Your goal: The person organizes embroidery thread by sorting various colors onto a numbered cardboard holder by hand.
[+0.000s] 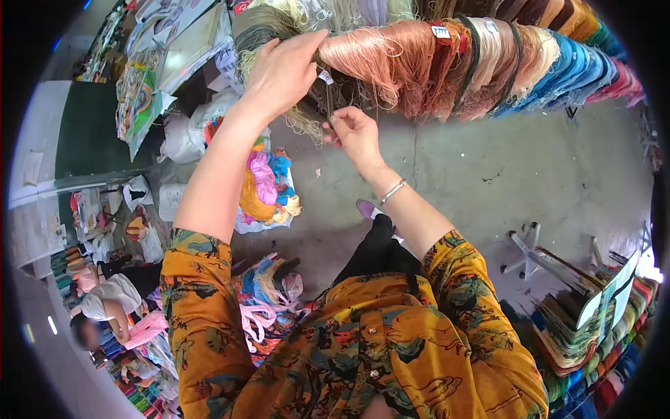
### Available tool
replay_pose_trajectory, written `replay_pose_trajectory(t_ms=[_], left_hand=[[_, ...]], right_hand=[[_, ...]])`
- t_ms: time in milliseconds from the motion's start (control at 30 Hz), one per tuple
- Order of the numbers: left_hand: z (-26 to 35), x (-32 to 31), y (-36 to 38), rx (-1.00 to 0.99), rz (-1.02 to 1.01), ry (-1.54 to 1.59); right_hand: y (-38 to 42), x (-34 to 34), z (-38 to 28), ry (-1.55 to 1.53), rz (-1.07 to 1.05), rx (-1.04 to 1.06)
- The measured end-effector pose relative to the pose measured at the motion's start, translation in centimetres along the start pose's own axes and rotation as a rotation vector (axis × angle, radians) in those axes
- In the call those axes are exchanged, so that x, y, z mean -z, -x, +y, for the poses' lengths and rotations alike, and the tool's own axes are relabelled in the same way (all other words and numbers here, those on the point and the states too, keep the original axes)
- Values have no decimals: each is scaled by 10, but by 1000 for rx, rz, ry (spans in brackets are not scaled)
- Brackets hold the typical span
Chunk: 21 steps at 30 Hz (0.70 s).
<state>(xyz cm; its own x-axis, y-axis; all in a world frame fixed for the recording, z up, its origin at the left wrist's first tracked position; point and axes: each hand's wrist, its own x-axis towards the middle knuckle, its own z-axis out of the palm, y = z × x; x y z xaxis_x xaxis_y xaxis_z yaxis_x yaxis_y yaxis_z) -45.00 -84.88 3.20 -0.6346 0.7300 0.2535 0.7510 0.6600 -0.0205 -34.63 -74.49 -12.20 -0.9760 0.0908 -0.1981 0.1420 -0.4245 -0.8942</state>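
A long row of hanging thread skeins crosses the top of the head view, with salmon-pink skeins [377,56] at its middle and grey-olive skeins [258,31] at its left. My left hand [285,73] lies on the skeins where these two colours meet, its fingers stretched out. Beside it hangs a small white tag [325,77]. Just below the row, my right hand [354,136] has its fingers pinched together by thin strands under the tag; what they hold is too small to name.
A heap of pink, yellow and blue yarn [264,178] lies on the floor at left. Another person [115,304] bends over coloured bundles at far left. A wheeled stand base [523,251] and a rack of skeins [565,342] are at right.
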Motion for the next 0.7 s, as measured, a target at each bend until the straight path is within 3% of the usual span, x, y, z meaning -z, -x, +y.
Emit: replay_pose_trajectory(t_ms=[67, 133, 533, 700], left_hand=[[2, 1, 1, -69, 227, 217], [8, 5, 4, -129, 275, 67], [25, -5, 2, -215, 215, -65], [12, -3, 6, -155, 223, 173]], right_hand=[[-5, 8, 4, -44, 40, 2], [-6, 13, 0, -23, 45, -5], [-5, 16, -3, -9, 1, -25], [-7, 19, -5, -60, -6, -41]])
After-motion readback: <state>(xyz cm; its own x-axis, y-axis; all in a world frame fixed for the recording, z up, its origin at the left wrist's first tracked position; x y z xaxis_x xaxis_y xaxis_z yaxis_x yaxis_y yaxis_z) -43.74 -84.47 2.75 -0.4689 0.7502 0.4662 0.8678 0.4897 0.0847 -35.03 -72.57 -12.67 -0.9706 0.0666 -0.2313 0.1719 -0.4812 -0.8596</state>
